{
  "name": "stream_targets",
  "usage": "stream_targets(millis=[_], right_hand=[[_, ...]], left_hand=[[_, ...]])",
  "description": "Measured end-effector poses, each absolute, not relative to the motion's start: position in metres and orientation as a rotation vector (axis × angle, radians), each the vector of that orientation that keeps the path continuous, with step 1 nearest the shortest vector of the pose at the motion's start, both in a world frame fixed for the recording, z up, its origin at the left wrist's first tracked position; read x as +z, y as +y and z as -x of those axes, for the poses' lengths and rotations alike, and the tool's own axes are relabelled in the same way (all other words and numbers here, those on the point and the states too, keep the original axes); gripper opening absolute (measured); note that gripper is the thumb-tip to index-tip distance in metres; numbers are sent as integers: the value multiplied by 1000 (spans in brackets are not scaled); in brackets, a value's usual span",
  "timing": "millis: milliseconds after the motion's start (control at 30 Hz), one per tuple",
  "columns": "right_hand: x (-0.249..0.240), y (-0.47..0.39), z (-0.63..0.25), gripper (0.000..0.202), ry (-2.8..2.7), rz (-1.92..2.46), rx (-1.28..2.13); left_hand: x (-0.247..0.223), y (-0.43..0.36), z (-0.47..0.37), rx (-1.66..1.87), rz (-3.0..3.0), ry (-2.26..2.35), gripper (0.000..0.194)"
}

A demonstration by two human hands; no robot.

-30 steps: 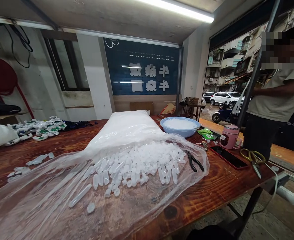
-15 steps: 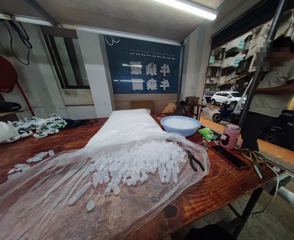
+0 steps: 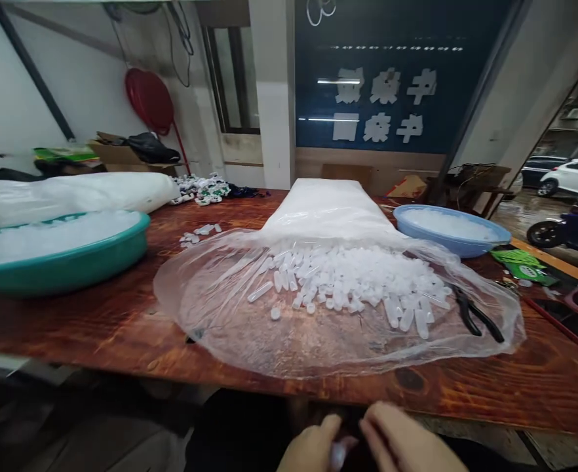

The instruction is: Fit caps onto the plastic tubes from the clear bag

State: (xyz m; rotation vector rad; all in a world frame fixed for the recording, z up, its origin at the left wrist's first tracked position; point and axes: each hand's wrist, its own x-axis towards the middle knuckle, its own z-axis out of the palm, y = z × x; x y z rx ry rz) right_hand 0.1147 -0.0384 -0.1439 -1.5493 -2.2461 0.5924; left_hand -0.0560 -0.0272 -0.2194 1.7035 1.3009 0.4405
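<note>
Below the table's front edge, both hands are close together over my lap. My left hand (image 3: 308,449) is closed on a small translucent plastic piece (image 3: 337,455), blurred and only partly visible. Just right of it, my right hand (image 3: 409,439) has its fingers bent and pressed together; what they hold, if anything, is hidden. In front of them on the table, a pile of small translucent plastic tubes and caps (image 3: 367,278) spills from a large clear plastic bag (image 3: 279,351). One tube (image 3: 260,292) and a round cap (image 3: 275,313) lie apart from the pile.
Black-handled pliers (image 3: 476,314) rest on the bag's right side. A green basin (image 3: 63,272) at left and a blue basin (image 3: 453,242) at right hold white pieces. Green packets (image 3: 522,265) and a phone (image 3: 564,321) lie on the wooden table (image 3: 92,334) at right.
My view has swung left and down, bringing the green basin and both hands into sight. The person at right and the scissors are out of view.
</note>
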Motion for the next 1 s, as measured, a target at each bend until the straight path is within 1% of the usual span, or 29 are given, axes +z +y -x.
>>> stream_targets(millis=[33, 100, 133, 167, 200, 267, 300, 333, 367, 467, 500, 533, 600, 667, 767, 867, 933, 1000], right_hand=[[-132, -27, -115, 23, -2300, 1508, 469], [-110, 3, -113, 27, -2273, 1653, 159], [-101, 20, -112, 29, -2331, 1772, 58], [-95, 36, -110, 30, -2349, 1811, 22], [-92, 51, -107, 30, -2358, 1825, -16], [-91, 74, -102, 28, -2377, 1836, -51], [-94, 81, -100, 27, -2381, 1833, -64], [-96, 85, -98, 24, -2381, 1829, -73], [-99, 87, -97, 22, -2376, 1821, -77], [-107, 73, -99, 18, -2349, 1786, -37], [-109, 63, -101, 17, -2344, 1781, -3], [-112, 51, -104, 17, -2334, 1767, 57], [-117, 21, -109, 16, -2303, 1663, 248], [-125, -13, -110, 12, -2257, 1414, 468], [-143, -55, -104, 9, -2237, 1067, 604], [-167, -79, -93, 9, -2178, 971, 581], [-182, -84, -89, 12, -2138, 991, 458], [-194, -84, -90, 17, -2110, 1012, 289]], left_hand=[[-221, -23, 53, 393, -1817, 1298, 31], [-223, -18, 48, 389, -1951, 1322, 50], [-225, -18, 47, 416, -1975, 1332, 58], [-228, -18, 48, 442, -1982, 1323, 60], [-231, -20, 50, 461, -1972, 1290, 55], [-239, -25, 57, 494, -1901, 1235, 33], [-243, -27, 61, 504, -1841, 1234, 26], [-246, -31, 64, 505, -1765, 1241, 26], [-248, -34, 67, 504, -1675, 1241, 31], [-243, -44, 74, 635, -1400, 1089, 56], [-239, -47, 75, 715, -1313, 1013, 61], [-234, -50, 75, 788, -1243, 952, 62], [-225, -56, 75, 881, -1151, 891, 58], [-219, -59, 74, 909, -1041, 863, 53], [-213, -62, 68, 933, -755, 868, 54], [-205, -63, 58, 879, -499, 957, 60], [-200, -63, 53, 884, -401, 954, 58], [-199, -63, 52, 932, -362, 892, 53]])
